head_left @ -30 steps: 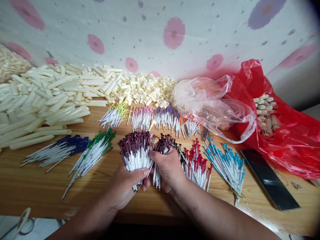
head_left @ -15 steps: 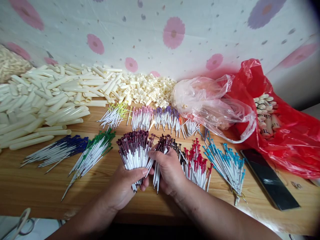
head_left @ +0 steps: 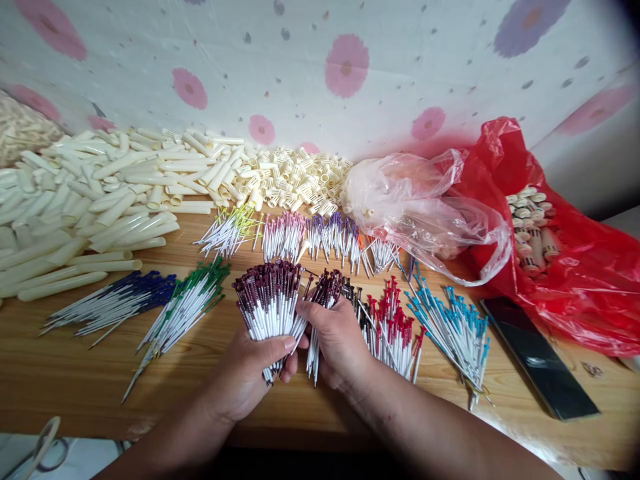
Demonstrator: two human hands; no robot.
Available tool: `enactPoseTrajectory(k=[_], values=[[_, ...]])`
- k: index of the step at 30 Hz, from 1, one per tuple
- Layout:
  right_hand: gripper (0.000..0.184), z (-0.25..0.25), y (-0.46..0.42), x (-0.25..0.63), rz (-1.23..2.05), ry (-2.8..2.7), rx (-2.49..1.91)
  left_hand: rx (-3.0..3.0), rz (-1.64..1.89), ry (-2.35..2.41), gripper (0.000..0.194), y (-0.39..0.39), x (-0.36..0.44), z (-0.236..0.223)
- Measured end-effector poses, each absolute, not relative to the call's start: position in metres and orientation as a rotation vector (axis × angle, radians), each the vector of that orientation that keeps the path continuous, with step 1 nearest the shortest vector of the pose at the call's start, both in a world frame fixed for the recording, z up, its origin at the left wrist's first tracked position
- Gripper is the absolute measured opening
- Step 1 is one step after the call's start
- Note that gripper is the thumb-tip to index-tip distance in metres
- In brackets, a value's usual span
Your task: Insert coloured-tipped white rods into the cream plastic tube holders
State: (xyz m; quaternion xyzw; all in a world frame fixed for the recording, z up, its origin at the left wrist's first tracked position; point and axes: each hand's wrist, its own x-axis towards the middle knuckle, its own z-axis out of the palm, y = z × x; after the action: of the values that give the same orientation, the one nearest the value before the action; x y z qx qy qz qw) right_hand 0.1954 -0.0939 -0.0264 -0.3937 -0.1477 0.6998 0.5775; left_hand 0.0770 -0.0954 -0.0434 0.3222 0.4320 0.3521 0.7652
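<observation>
My left hand point(head_left: 260, 363) is closed around a thick bundle of pen refills point(head_left: 273, 300), white-bodied with dark maroon tops and fine tips pointing down. Close beside it, my right hand point(head_left: 343, 340) grips a smaller bundle of the same maroon refills point(head_left: 325, 293), its thumb lying across them. The two bundles nearly meet above the wooden table. Right of my right hand lie red-topped refills point(head_left: 393, 327), with some black-topped refills point(head_left: 354, 293) partly hidden behind the hand. Green-topped refills point(head_left: 187, 307) and dark blue-topped refills point(head_left: 113, 303) lie to the left.
Light blue-topped refills point(head_left: 453, 333) and a phone point(head_left: 540, 360) lie at right. Cream pen barrels point(head_left: 110, 180) and short slotted parts point(head_left: 300, 177) are heaped behind. Yellow-topped refills point(head_left: 227, 230) and pink-topped refills point(head_left: 284, 237) sit before them, near a clear bag point(head_left: 415, 193) and red bag point(head_left: 590, 267).
Both hands keep their hold on the maroon refills. The left bundle has shifted very slightly left, and a few refills between the bundles lean a little differently.
</observation>
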Motion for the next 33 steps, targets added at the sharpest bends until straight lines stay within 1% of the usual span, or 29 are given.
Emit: enactPoseTrajectory(k=[2, 7, 12, 17, 23, 33], values=[[0.016, -0.0257, -0.0933, 0.1955, 1.62, -0.345, -0.924, 0.704, 0.761, 0.933, 0.02, -0.0951, 0.0771, -0.0418], [0.023, -0.0256, -0.0934, 0.1966, 1.632, -0.312, -0.922, 0.691, 0.763, 0.966, 0.019, -0.0961, 0.0786, -0.0354], [0.02, -0.0262, -0.0951, 0.1973, 1.723, -0.31, -0.881, 0.662, 0.753, 0.988, 0.018, -0.0973, 0.078, -0.0356], [0.019, -0.0272, -0.0949, 0.1969, 1.686, -0.328, -0.931, 0.68, 0.742, 0.972, 0.016, -0.0971, 0.0769, -0.0382], [0.017, -0.0289, -0.0943, 0.1961, 1.694, -0.315, -0.922, 0.67, 0.738, 0.965, 0.016, -0.0969, 0.0774, -0.0371], [0.017, -0.0266, -0.0942, 0.1966, 1.666, -0.333, -0.948, 0.662, 0.733, 0.971, 0.018, -0.097, 0.0776, -0.0363]])
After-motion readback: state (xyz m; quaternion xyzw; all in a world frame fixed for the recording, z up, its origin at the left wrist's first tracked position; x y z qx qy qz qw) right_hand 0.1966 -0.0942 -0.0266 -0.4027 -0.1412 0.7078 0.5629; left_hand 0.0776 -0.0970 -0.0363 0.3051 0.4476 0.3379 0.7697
